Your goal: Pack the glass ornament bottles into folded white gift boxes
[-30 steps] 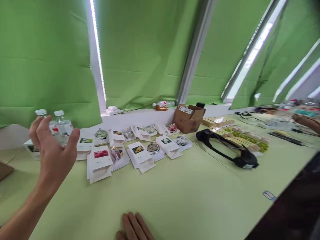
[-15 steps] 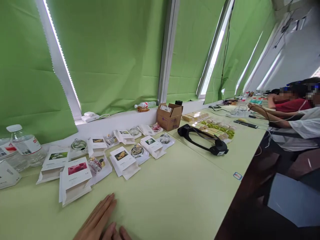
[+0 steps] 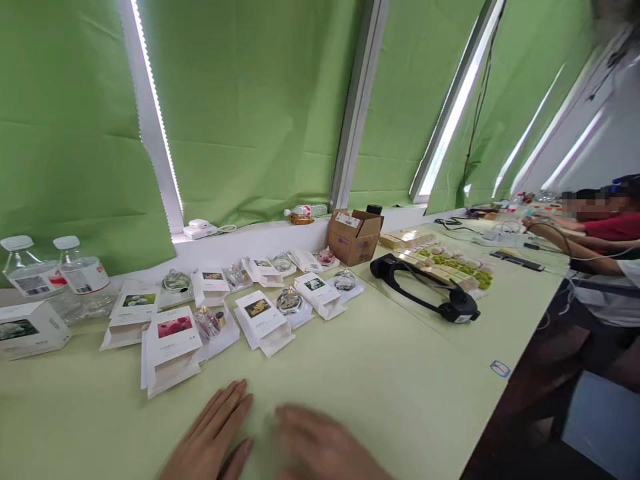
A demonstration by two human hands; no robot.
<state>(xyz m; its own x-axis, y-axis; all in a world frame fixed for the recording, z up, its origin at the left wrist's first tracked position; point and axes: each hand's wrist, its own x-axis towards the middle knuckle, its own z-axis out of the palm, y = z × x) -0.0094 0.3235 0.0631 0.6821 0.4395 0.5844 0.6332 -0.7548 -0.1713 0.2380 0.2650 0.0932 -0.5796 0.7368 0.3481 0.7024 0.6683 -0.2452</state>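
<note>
My left hand (image 3: 215,430) lies flat on the pale green table (image 3: 390,393), its fingers stretched out and nothing in it. To its right is my right hand (image 3: 320,443), smeared by motion, so its fingers do not show clearly. Beyond the left hand lies an opened white box with a red flower picture (image 3: 175,347), and a pinkish glass perfume bottle (image 3: 207,324) is beside it. A white box with a yellow flower picture (image 3: 260,317) lies further right, next to a round glass bottle (image 3: 289,301). Several similar boxes and bottles are set out behind these.
Two plastic water bottles (image 3: 86,279) and a white carton (image 3: 33,330) stand at the left. A cardboard box (image 3: 354,237), a black headset (image 3: 425,290) and rows of small green items (image 3: 457,263) are at the right. People sit along the table's far right.
My right hand has come further into view and moved right, away from my left hand. The whole scene has shifted rightward in the picture, showing more of the left end.
</note>
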